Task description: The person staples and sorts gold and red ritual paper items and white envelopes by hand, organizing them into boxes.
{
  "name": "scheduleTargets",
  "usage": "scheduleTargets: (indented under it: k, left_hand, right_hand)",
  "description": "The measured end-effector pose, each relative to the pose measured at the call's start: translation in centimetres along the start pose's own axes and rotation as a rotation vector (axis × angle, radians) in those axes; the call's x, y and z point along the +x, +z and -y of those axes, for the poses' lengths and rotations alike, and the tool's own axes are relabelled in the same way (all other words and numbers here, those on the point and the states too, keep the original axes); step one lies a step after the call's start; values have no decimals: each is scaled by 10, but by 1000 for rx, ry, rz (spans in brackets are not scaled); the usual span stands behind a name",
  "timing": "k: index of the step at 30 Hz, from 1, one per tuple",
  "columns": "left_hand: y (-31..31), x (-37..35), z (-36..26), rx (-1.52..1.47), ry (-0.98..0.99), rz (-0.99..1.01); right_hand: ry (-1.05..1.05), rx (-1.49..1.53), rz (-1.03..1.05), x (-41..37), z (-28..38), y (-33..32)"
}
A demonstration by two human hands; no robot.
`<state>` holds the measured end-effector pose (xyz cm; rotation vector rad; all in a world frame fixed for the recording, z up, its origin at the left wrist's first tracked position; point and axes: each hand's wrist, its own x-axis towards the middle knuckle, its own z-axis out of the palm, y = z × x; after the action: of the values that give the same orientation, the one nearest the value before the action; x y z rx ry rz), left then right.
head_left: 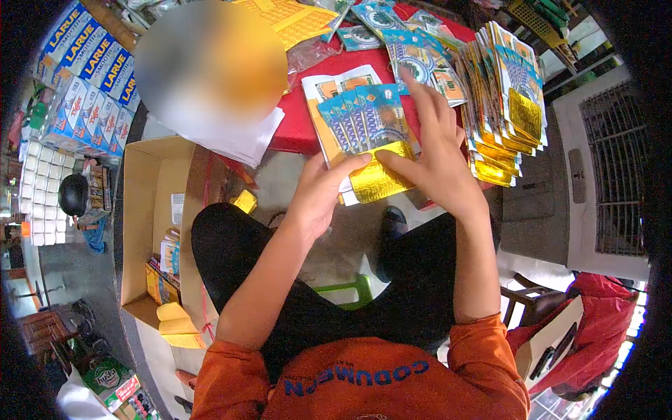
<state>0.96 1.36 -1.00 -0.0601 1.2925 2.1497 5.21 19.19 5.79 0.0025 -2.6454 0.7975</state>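
A bundle of joss paper [364,122] is in front of me, with fanned blue notes, orange-and-white notes and a white sheet behind them. A shiny gold foil paper [383,183] lies across its lower end. My left hand [315,192] grips the bundle's lower left corner, thumb on top of the gold paper. On the other side, my right hand [444,150] has its fingers stretched out and apart, its thumb touching the gold paper's upper right. A tall row of finished-looking joss paper bundles [507,91] stands to the right of that hand.
Packs of blue notes [420,59] lie on the red-covered table [297,133]. Yellow paper sheets [294,24] and white sheets [248,143] are at the back, near a blurred patch. An open cardboard box [154,182] with bundles inside stands left; beer cartons [87,63] are beyond it.
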Motion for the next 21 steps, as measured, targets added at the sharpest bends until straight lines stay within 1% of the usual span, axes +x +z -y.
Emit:
scheduleTargets:
  k: [2, 6, 8, 12, 14, 15, 17, 21]
  left_hand:
    - [1, -2, -1, -20, -15, -20]
    - [0, 0, 1, -86, -71, -3]
    - [2, -1, 4, -170, -102, 17]
    - [4, -1, 9, -147, -102, 1]
    - [3, 0, 11, -102, -97, -4]
    - [2, 0, 11, -101, -97, -4]
    - [2, -1, 11, -70, -92, -7]
    - [-3, 2, 18, -69, -87, 2]
  right_hand:
    - [-122, -214, 128, -1, -4, -4]
    - [-165, -313, 207, -5, -8, 0]
    - [-108, -270, 250, -5, -7, 1]
    - [-111, -281, 263, -6, -8, 2]
    - [-177, -300, 220, -6, -9, 3]
    - [-177, -299, 219, -6, -8, 4]
    - [-202, -205, 157, -4, -4, 7]
    - [-224, -152, 153, -3, 6, 13]
